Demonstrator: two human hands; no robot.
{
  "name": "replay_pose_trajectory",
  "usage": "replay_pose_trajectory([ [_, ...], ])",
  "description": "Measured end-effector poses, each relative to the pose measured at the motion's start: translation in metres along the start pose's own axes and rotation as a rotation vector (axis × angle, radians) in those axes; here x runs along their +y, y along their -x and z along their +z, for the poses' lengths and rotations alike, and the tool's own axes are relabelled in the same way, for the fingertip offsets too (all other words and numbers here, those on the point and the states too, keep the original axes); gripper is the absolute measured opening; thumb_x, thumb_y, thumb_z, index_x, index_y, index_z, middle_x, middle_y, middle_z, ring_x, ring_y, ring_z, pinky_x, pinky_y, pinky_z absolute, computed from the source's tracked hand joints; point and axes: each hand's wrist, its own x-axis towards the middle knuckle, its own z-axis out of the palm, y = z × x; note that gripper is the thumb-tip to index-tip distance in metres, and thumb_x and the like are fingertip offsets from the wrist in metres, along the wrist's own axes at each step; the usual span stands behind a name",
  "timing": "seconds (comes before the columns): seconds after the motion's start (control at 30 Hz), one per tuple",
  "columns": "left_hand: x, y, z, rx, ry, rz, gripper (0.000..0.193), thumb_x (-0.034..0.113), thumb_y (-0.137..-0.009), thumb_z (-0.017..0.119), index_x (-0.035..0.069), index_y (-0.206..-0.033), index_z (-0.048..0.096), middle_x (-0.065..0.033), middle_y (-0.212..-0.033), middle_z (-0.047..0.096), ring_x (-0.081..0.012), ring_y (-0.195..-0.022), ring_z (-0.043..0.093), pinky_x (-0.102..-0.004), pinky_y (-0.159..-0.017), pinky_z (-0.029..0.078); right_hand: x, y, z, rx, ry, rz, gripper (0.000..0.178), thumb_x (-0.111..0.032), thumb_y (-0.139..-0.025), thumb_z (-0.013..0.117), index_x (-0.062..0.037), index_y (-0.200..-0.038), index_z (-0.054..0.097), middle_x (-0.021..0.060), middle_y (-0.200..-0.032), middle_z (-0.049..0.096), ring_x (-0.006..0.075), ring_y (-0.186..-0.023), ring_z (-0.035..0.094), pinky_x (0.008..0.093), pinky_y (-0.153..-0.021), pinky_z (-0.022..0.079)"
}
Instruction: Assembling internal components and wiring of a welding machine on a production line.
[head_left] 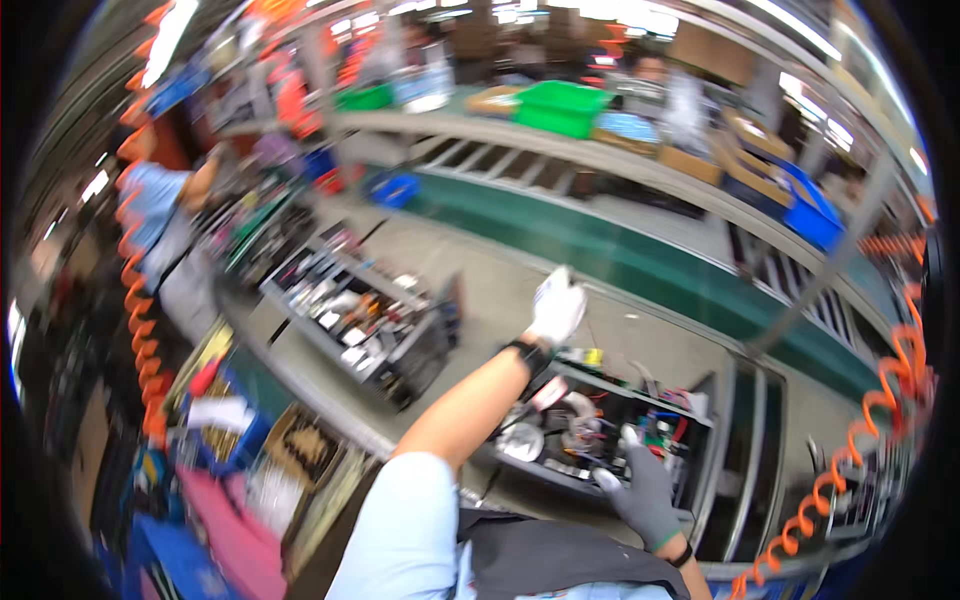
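My left hand, in a white glove with a dark band at the wrist, reaches out over the bench beyond an open metal chassis. Its fingers look drawn together; blur hides what they hold, if anything. My right hand, in a grey glove with pale fingertips, is at the near right side of the chassis. Thumb and fingers are apart there, with nothing seen between them. Inside the chassis are a round silvery part, wires and circuit boards. A small green and yellow part is by its far edge.
Another open chassis full of parts stands to the left, with a person working beyond it. Orange coiled hoses hang at both sides. A shelf ahead carries a green bin and a blue bin. Boxes of parts are at lower left.
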Motion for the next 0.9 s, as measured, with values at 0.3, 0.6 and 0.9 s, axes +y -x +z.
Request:
replay_pose_trajectory([
  [0.3, -0.032, -0.007, -0.110, 0.006, -0.030, -0.229, 0.044, 0.022, -0.085, 0.057, 0.001, -0.124, 0.054, -0.0244, -0.119, 0.058, -0.0422, -0.110, 0.055, -0.0459, -0.090, 0.047, 0.031, 0.013, 0.030, 0.140, 0.100, -0.240, 0.069, -0.035, -0.070, 0.077, -0.0015, -0.126, 0.052, 0.0210, -0.123, 0.051, 0.0392, -0.115, 0.049, 0.0442, -0.095, 0.041],
  [0.6, -0.134, 0.109, -0.335, 0.353, -0.472, -0.188, 0.085, 0.036, -0.082, 0.066, 0.010, -0.149, 0.022, -0.0299, -0.151, 0.018, -0.0413, -0.141, 0.020, -0.0465, -0.114, 0.019, -0.040, -0.022, 0.080, -0.147, 0.169, -0.505, 0.057, -0.046, -0.074, 0.074, -0.0069, -0.114, 0.063, 0.0200, -0.090, 0.058, 0.0390, -0.083, 0.055, 0.0462, -0.070, 0.045],
  [0.9, -0.185, 0.191, -0.477, -0.227, 0.288, -0.679, 0.050, 0.035, -0.099, 0.049, 0.002, -0.136, 0.041, -0.0088, -0.114, 0.060, -0.0106, -0.078, 0.063, -0.0212, -0.066, 0.052, -0.090, -0.053, 0.103, -0.471, 0.284, -0.081, 0.041, -0.045, -0.082, 0.068, -0.0059, -0.094, 0.060, 0.0155, -0.088, 0.062, 0.0370, -0.079, 0.059, 0.0430, -0.070, 0.046],
])
